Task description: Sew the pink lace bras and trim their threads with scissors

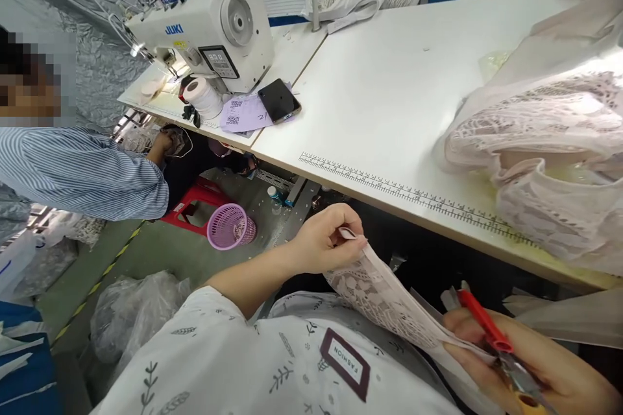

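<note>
Left hand: the left hand (335,240) is curled in a closed pinch, thumb and fingers gripping the upper end of a lace piece.
Right hand: the right hand (516,350) is closed around the lower end of that same piece, with scissors also held in it.
Lace piece: the pale pink lace piece (384,301) stretches between the two hands, slanting down from left to right, in front of the person's shirt (233,356) and beside the table edge.
Scissors: the scissors (487,324), red at one end and orange at the other, lie across the right hand.
Table: the white table (379,78) stands beyond the hands, with a ruler scale (389,187) along its near edge.
Garment heap: a pile of pale lace garments (540,142) rests on the table's right side.
Machine end: a phone (279,101) lies partly on purple paper (243,113), near a thread spool (203,98) and a white sewing machine (195,29).
Floor: a purple basket (231,227) stands beside a red stool (195,204), where a co-worker in a striped shirt (97,172) sits.
</note>
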{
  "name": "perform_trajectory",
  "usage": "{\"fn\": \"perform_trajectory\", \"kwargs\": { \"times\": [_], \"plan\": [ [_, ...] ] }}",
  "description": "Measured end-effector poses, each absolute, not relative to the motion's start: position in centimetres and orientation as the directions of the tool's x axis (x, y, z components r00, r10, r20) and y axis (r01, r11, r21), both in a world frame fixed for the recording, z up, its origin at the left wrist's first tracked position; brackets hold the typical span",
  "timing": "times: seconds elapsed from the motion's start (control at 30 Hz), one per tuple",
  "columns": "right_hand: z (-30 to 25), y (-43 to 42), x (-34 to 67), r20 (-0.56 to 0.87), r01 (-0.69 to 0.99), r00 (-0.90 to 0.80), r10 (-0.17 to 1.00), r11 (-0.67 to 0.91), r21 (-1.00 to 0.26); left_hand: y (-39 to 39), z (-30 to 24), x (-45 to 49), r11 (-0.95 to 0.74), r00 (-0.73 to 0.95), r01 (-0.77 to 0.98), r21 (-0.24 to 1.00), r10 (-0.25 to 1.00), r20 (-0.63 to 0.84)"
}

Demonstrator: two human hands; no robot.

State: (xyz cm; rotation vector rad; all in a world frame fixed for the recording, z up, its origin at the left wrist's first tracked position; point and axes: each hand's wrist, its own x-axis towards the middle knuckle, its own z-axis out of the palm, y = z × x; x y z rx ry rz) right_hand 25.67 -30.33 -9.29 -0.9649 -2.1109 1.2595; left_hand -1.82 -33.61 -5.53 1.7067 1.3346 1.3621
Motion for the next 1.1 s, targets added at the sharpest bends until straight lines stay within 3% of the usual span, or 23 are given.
{"fn": "perform_trajectory", "kwargs": {
  "times": [0.13, 0.37, 0.47, 0.63, 0.73, 0.83, 1.0, 1.1],
  "plan": [
    [-8.7, -29.5, 25.4, 0.107, 0.203, -0.741, 0.663, 0.373, -0.905, -33.1, -5.0, -1.1, -0.438, -0.024, 0.423, 0.793, 0.87, 0.493],
    [-8.3, -28.5, 24.5, 0.003, 0.281, -0.755, 0.656, 0.328, -0.902, -32.5, -3.6, -0.2, -0.579, 0.205, 0.455, 0.677, 0.808, 0.553],
    [-7.4, -28.1, 22.5, 0.017, 0.214, -0.679, 0.734, 0.22, -0.952, -32.1, -2.7, 0.3, -0.601, 0.314, 0.453, 0.659, 0.799, 0.513],
    [-5.3, -28.1, 18.9, 0.183, 0.08, -0.521, 0.834, 0.26, -0.962, -32.0, -2.0, 0.7, -0.449, 0.303, 0.468, 0.761, 0.891, 0.339],
    [-4.5, -28.3, 18.1, 0.3, 0.012, -0.489, 0.819, 0.351, -0.936, -32.2, -2.0, 0.6, -0.226, 0.191, 0.348, 0.91, 0.967, 0.167],
    [-4.4, -28.1, 18.3, 0.378, -0.045, -0.459, 0.804, 0.404, -0.914, -32.3, -2.1, 0.2, -0.049, 0.198, 0.255, 0.966, 0.98, -0.002],
    [-5.5, -27.4, 19.2, 0.487, -0.124, -0.509, 0.71, 0.499, -0.858, -32.4, -2.5, 0.5, -0.114, 0.25, 0.321, 0.94, 0.968, 0.032],
    [-5.6, -27.6, 19.4, 0.419, -0.053, -0.48, 0.771, 0.452, -0.891, -32.4, -2.7, 1.4, -0.053, 0.201, 0.225, 0.973, 0.98, 0.007]
  ]
}}
